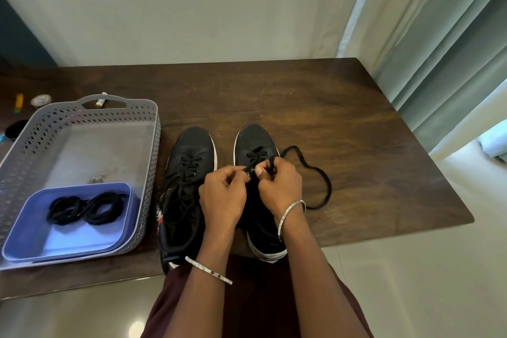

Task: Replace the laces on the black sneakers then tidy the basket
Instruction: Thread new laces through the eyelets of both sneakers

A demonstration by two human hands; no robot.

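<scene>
Closely, the left hand [222, 196] and right hand [280, 185] pinch the lace [330, 191] above the right sneaker [255, 140].

Both forearms reached forward side by side, the wrists close together. The left hand [222, 195] and right hand [279, 185] met fingertip to fingertip, backs up and fingers curled, each pinching the lace [328, 186] between thumb and forefinger.

Black sneakers [192, 151] stand beside a grey basket [154, 162]; one lace [330, 189] trails loose, perhaps half-threaded.
</scene>
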